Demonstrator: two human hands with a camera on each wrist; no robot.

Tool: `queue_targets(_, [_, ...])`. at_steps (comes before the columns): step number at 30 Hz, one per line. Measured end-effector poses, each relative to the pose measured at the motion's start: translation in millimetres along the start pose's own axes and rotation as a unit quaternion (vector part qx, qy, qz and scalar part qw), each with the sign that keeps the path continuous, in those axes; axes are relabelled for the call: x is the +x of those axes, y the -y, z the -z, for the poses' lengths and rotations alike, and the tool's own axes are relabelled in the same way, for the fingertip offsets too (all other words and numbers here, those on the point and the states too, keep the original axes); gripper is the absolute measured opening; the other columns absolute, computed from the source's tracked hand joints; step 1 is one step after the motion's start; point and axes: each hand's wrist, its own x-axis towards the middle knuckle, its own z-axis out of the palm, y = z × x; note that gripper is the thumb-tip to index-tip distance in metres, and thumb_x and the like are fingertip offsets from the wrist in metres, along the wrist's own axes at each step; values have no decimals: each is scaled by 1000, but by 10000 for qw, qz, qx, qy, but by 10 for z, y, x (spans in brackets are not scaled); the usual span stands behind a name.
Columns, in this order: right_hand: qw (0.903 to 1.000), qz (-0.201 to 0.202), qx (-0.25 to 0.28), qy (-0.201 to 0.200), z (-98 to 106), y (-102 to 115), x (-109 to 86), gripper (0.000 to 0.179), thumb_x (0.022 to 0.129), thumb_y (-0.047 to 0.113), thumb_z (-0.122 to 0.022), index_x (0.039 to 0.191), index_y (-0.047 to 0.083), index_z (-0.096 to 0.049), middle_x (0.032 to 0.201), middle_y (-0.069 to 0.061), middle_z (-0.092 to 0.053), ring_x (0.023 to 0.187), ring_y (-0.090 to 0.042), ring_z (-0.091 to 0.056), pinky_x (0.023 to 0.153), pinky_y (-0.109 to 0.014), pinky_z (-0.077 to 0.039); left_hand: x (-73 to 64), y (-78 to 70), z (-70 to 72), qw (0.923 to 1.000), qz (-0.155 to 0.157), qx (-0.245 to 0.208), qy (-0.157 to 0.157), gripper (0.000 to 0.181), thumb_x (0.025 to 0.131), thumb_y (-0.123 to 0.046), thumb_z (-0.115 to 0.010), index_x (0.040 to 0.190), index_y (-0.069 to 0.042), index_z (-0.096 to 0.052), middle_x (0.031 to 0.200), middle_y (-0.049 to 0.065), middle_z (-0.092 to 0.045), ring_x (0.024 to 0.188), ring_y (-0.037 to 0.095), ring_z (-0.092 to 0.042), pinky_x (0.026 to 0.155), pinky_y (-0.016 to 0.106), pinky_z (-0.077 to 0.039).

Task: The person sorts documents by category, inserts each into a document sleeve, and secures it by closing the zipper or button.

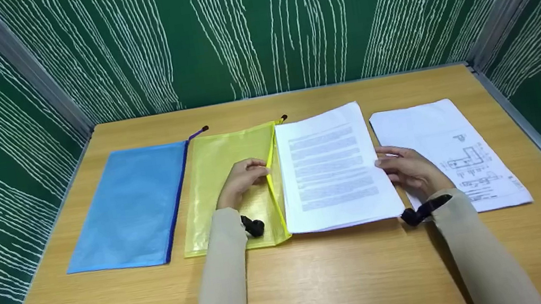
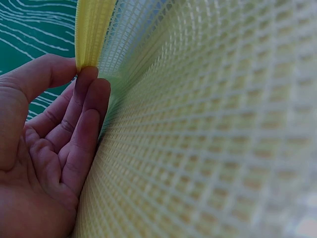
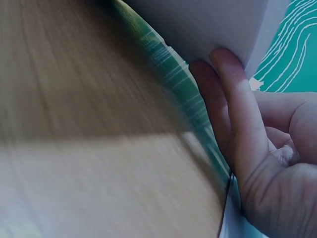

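Note:
My left hand [image 1: 242, 180] pinches the zipper edge [image 2: 91, 34] of a yellow mesh zip pouch [image 1: 216, 181] between thumb and fingers, lifting that edge off the table. Just right of it, my right hand [image 1: 410, 168] holds a stack of printed paper [image 1: 334, 164] by its right side, thumb on top and fingers beneath. The stack's left side lies against the pouch's opening; whether any of it is inside, I cannot tell. In the right wrist view, fingers [image 3: 237, 104] press on the underside of the paper [image 3: 198, 29], which is raised above the table.
A blue zip pouch [image 1: 128, 205] with a dark blue zipper lies at the left. Another paper stack [image 1: 428, 128], with a line drawing on its top sheet, lies at the right, partly behind my right hand. Green walls with white lines enclose the wooden table [image 1: 322, 283] at the back and sides.

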Motion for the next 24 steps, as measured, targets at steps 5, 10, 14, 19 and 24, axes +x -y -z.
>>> queue_targets(5, [9999, -73, -70, -83, -2, 20, 2, 45, 88, -1, -65, 127, 13, -46, 87, 3, -72, 71, -11, -70, 63, -22, -57, 7, -10, 3, 10000, 0, 38, 12, 26, 86, -11, -67, 110, -3, -64, 98, 6, -64, 83, 16, -62, 79, 31, -54])
queue_targets(10, [9999, 17, -120, 14, -24, 31, 10, 55, 89, 0, -64, 138, 7, -38, 88, 2, -72, 73, -12, -70, 65, -23, -58, 5, -1, 13, 10000, -67, 45, 40, 26, 86, -11, -67, 111, -2, -63, 96, 5, -64, 82, 16, -62, 78, 30, -54])
queue_targets(14, [9995, 135, -231, 139, -47, 53, 23, 64, 91, 1, -62, 145, 2, -29, 89, 2, -72, 76, -12, -71, 67, -23, -58, 7, -2, 3, 10000, -58, -20, 6, 26, 86, -10, -67, 111, -2, -64, 96, 6, -64, 82, 16, -62, 78, 31, -54])
queue_targets(19, [9974, 280, -620, 243, -76, 81, 44, 71, 93, 4, -61, 151, -1, -21, 93, 5, -71, 81, -10, -70, 70, -22, -58, 23, -10, -12, 10000, -62, 45, 6, 27, 86, -9, -67, 112, 0, -64, 93, 3, -65, 78, 14, -63, 73, 27, -54])
queue_targets(24, [9968, 246, -741, 185, -109, 107, 48, 70, 92, 5, -62, 151, -1, -23, 93, 6, -72, 81, -10, -70, 71, -22, -58, 8, -22, -15, 9998, -17, 179, 95, 29, 85, -10, -69, 112, -1, -64, 81, 0, -64, 65, 12, -60, 58, 23, -48])
